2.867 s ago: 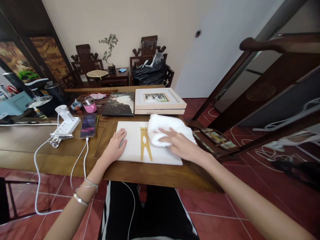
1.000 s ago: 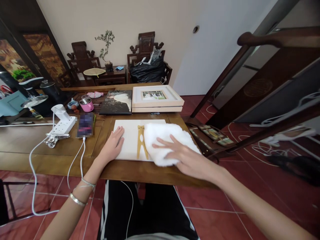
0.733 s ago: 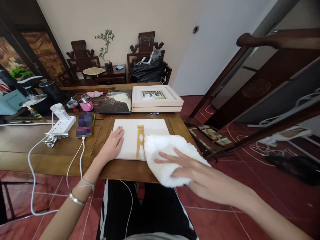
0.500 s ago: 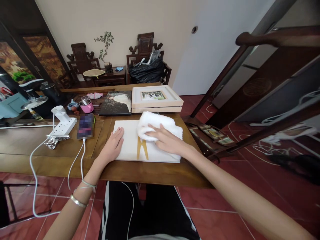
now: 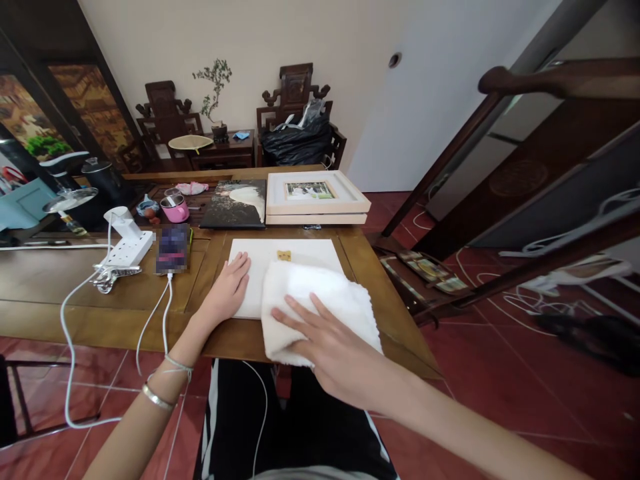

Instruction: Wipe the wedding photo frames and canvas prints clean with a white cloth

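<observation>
A flat white panel (image 5: 253,293), perhaps the back of a picture frame, lies on the wooden table in front of me. My left hand (image 5: 231,283) rests on its left edge, fingers stretched out flat. Under my right hand (image 5: 325,343) is a folded white towel (image 5: 340,293), which the spread fingers press and hold; the thumb is hidden. The towel covers the panel's right and near part and hangs past the table's front edge. Only the top of a gold stand piece (image 5: 284,255) shows above the towel.
Behind the panel lie stacked light-wood picture frames (image 5: 350,200) and a dark photo panel (image 5: 235,207). To the left are a phone (image 5: 173,250) on a white cable, a power strip (image 5: 131,252), a metal clip (image 5: 113,277) and a pink mug (image 5: 175,209). A wooden chair (image 5: 500,80) stands at right.
My right hand has drawn the towel toward me, from the panel's far right part to its near edge. The gold piece's legs are now covered and its top shows. My left hand stays put.
</observation>
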`<state>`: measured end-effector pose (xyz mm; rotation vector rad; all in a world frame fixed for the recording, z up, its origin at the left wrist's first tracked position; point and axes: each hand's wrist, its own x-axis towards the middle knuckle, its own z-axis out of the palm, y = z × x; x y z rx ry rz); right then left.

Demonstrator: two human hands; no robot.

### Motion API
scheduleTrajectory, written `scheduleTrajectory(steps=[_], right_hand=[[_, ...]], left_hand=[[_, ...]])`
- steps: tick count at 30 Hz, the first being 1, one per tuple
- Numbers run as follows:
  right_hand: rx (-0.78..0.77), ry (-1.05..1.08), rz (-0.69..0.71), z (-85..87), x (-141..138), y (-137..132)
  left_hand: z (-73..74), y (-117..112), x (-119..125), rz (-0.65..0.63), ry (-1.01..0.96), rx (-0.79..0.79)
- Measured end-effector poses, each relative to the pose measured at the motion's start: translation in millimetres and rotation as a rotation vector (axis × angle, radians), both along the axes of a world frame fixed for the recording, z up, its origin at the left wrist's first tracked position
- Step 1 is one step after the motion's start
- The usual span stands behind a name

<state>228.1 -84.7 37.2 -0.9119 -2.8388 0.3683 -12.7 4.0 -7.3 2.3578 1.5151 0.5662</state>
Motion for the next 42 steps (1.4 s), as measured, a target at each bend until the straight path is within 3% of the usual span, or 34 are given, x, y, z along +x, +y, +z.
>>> scheduleTrajectory(steps=[3,9,12,16,24,27,30,38,42], right_hand=[[-0.064,0.007,0.013,5.9,3,14],[-0.024,0.022,-0.110,0.8,-9,97],[0.042,0.022,-0.185,-4.0,-21,121],[0.090,-0.024,-0.230,-5.9,-30,113],[-0.014,-0.013,-0.049,1.1,-21,9],[-0.057,-0.019,0.005,6.3,-18,-8],[-0.068,-0.014,-0.014,9.5,-19,9],[0.096,-0.100,-0.114,5.3,-36,113],[0.117,-0.094,-0.071,3.2,-36,110]], left_hand=[[0.0,0,0,-0.004,0.001,0.001],[0.4,0,-1,-0.004,-0.009,-0.008],[0.3,1,-1,-0.002,-0.014,-0.008],[0.0,1,-1,0.003,-0.009,-0.004],[0.6,0,0,-0.007,-0.002,0.003],[0.5,0,0,-0.009,0.010,0.005],[-0.5,1,-1,-0.011,0.007,0.007],[0.5,0,-1,-0.011,-0.027,-0.005],[0.0,0,-1,-0.003,-0.026,-0.003]])
